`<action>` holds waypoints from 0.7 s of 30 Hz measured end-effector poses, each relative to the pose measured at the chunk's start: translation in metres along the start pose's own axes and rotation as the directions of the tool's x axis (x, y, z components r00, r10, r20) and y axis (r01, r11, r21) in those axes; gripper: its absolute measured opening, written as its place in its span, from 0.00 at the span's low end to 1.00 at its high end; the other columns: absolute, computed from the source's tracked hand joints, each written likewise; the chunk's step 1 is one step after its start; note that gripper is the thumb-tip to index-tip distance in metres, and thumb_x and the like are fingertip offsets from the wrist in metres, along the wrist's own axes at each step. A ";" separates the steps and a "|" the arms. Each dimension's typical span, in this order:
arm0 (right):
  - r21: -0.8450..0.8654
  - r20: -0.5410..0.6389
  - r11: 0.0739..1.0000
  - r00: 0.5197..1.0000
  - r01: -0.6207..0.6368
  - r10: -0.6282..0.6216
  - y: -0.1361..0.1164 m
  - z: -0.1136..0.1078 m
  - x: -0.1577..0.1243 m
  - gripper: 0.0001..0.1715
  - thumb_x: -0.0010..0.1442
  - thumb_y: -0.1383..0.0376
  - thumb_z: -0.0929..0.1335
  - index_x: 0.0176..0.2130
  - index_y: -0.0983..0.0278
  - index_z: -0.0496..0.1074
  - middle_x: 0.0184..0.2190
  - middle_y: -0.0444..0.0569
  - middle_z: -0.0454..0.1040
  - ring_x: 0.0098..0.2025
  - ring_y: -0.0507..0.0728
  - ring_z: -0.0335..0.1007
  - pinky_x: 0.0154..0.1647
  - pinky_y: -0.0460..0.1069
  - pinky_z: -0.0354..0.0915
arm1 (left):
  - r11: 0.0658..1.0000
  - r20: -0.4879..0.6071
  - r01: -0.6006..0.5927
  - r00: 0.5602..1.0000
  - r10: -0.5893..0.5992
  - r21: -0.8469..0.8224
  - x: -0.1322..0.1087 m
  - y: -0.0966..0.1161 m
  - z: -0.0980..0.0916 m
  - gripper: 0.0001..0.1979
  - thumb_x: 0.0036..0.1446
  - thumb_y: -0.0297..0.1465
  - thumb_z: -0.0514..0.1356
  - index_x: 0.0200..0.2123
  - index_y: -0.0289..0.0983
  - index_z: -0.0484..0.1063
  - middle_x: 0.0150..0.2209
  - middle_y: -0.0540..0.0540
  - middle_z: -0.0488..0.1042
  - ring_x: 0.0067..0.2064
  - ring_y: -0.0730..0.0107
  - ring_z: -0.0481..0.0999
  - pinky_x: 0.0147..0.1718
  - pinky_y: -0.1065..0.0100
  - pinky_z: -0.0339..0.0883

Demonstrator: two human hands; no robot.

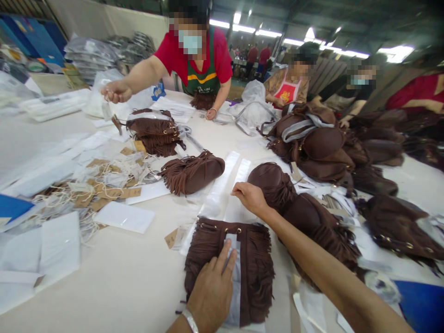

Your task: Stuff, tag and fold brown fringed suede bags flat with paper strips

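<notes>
A brown fringed bag (258, 273) lies flat on the table in front of me, with gold eyelets along its top edge. My left hand (211, 286) rests on it, fingers stretched along a grey wrapped strip (235, 296) running down its middle. Beyond the bag, my right hand (251, 196) is closed in a pinch above clear plastic bags (227, 180); whatever its fingertips hold cannot be made out. Close to that hand sits a rounded brown bag (268, 178), and another fringed bag (203, 173) lies to its left. A tan tag (171, 238) is beside the flat bag.
Left, a heap of corded tags (107, 185) and white packets (125, 216) spreads over the table (128, 277). Brown bags (312, 143) are piled at right. Across the table, a co-worker in a green apron (201, 76) reaches over a stack of fringed bags (156, 134).
</notes>
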State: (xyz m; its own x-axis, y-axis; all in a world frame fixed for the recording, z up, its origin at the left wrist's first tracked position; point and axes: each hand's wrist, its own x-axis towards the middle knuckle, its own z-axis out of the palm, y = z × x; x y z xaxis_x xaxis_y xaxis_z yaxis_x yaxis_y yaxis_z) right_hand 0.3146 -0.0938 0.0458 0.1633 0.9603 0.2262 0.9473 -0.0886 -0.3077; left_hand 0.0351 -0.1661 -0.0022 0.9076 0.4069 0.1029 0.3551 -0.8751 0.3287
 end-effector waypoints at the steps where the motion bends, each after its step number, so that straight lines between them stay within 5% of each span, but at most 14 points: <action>1: 0.003 -0.005 1.000 1.000 -0.003 0.003 0.001 0.002 0.001 0.04 0.62 0.65 0.67 0.33 0.61 0.70 0.33 0.44 0.75 0.37 0.54 0.68 0.37 0.46 0.55 | 1.000 0.000 0.002 1.000 -0.002 0.003 0.000 0.000 -0.001 0.32 0.59 0.24 0.49 0.67 0.36 0.48 0.70 0.38 0.40 0.51 0.57 0.71 0.46 0.57 0.68; 11: 0.035 -0.054 0.999 0.999 -0.005 0.007 -0.004 0.000 0.002 0.05 0.61 0.65 0.69 0.33 0.62 0.69 0.32 0.44 0.73 0.36 0.53 0.67 0.36 0.46 0.55 | 0.999 0.026 -0.001 1.000 0.002 -0.034 0.003 -0.002 -0.003 0.32 0.60 0.24 0.49 0.67 0.35 0.46 0.70 0.37 0.40 0.59 0.54 0.66 0.50 0.55 0.68; 16: 0.036 -0.066 0.997 0.996 0.064 -0.062 -0.040 -0.036 -0.021 0.06 0.62 0.63 0.68 0.34 0.62 0.69 0.32 0.44 0.72 0.38 0.53 0.66 0.38 0.46 0.57 | 0.997 0.021 -0.002 1.000 0.004 -0.076 0.005 -0.002 -0.007 0.30 0.61 0.25 0.48 0.67 0.34 0.47 0.70 0.37 0.40 0.60 0.56 0.64 0.53 0.55 0.67; 21: 0.036 -0.066 0.997 0.996 0.064 -0.061 -0.085 -0.055 -0.074 0.06 0.64 0.65 0.67 0.33 0.62 0.69 0.32 0.45 0.72 0.37 0.53 0.66 0.39 0.47 0.57 | 0.992 0.020 0.016 1.000 -0.013 -0.125 0.005 0.000 -0.012 0.28 0.62 0.26 0.47 0.66 0.34 0.50 0.70 0.38 0.39 0.62 0.55 0.62 0.57 0.54 0.64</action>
State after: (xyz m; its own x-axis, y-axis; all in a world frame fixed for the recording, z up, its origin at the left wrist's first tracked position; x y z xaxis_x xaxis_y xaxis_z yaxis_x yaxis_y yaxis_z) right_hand 0.2371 -0.1722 0.1057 0.1227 0.9443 0.3053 0.9452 -0.0175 -0.3259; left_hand 0.0371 -0.1610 0.0095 0.9072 0.4131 0.0795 0.3386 -0.8292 0.4448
